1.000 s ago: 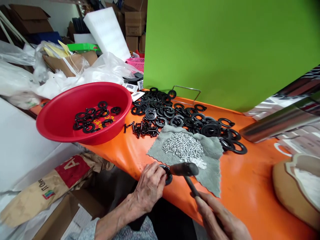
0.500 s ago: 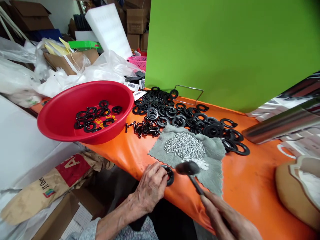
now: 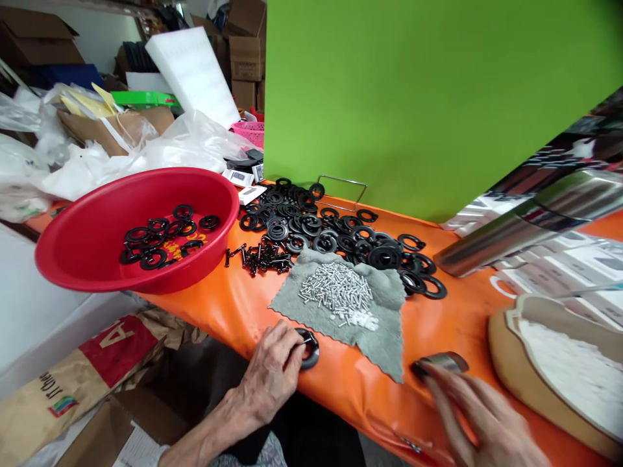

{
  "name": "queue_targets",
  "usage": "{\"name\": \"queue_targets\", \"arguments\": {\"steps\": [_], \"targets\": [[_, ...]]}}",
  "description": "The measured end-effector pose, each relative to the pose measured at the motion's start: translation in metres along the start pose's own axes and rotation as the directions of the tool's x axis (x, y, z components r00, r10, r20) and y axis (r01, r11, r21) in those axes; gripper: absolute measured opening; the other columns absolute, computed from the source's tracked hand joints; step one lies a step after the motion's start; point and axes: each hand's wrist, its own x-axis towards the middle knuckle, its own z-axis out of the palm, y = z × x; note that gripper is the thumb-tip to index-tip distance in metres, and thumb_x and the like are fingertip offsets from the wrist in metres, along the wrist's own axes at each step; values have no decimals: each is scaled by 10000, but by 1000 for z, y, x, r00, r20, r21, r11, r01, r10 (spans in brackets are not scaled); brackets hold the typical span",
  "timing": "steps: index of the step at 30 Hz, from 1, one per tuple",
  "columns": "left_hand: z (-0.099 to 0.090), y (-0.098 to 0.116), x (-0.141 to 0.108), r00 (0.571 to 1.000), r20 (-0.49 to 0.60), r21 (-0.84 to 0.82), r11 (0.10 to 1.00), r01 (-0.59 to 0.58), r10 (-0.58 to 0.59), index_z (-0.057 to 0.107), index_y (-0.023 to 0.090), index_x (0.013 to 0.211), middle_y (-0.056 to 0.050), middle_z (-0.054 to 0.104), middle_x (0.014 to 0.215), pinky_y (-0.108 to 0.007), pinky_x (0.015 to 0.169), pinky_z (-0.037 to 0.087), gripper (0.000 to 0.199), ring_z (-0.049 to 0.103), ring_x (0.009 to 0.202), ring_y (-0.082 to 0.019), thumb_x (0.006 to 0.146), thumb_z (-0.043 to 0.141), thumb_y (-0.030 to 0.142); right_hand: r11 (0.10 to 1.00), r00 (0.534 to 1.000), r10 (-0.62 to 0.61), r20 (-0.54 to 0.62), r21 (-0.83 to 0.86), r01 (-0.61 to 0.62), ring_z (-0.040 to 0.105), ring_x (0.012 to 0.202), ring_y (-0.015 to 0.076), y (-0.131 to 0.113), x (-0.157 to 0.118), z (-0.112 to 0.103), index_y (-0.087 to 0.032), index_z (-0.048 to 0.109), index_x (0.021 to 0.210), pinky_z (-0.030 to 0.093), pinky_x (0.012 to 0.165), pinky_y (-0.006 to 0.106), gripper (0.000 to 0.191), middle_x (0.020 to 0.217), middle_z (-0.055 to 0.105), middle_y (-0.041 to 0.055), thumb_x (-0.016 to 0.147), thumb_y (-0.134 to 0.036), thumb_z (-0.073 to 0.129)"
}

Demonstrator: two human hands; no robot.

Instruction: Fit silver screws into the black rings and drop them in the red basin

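Observation:
My left hand (image 3: 275, 360) is closed, its thumb and fingers pinching a black ring (image 3: 311, 350) at the front edge of the orange-covered table. A small light pin-like piece shows inside the ring's opening; the rest is behind my fingers. To the right, my right hand (image 3: 481, 415) has its thumb and fingers apart, with orange table showing between them. Its fingertips are at the hammer (image 3: 445, 362), which rests on the table, its handle largely hidden. Beyond the left hand, small silver pins (image 3: 335, 288) lie heaped on a grey-green cloth (image 3: 384, 344), with white bits beside them.
A red basin (image 3: 97, 259) at left holds several black rings. Many more black rings (image 3: 311, 224) and black metal pieces (image 3: 265, 258) lie behind the cloth. At right are a tan tub (image 3: 501, 350) of white powder and a metallic cylinder (image 3: 487, 250). A green panel (image 3: 413, 104) stands behind.
The hammer has gone from above the cloth's front edge to the table at right, and my right hand has loosened from its handle. My left hand still pinches the ring. The view has shifted rightward.

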Motion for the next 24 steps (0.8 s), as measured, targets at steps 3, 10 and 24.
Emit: {"name": "queue_targets", "arguments": {"steps": [3,10,24], "targets": [[-16,9,4,985,105,-204,966,157,-138,594,184,788,-12,567,753,-261,629,464,152,537,653,-142,894,486,195,980,982,-169,83,120,159,618,848,194,-29,40,32,-231,559,1089,516,707,312,190,964,625,65,961,-247,419],[-31,18,12,871,385,-609,625,488,-304,618,142,783,-20,629,750,-261,735,475,143,590,727,-138,831,582,272,970,968,-225,110,122,211,496,736,219,-28,69,80,-219,589,851,435,651,364,181,784,572,48,933,-240,429],[-34,16,12,890,327,-484,753,446,-317,589,130,756,2,535,678,-233,602,381,169,466,621,-111,819,555,283,907,951,-125,282,422,-6,529,666,132,-75,65,30,-237,499,838,440,611,252,137,740,528,-15,958,-288,458]]}}
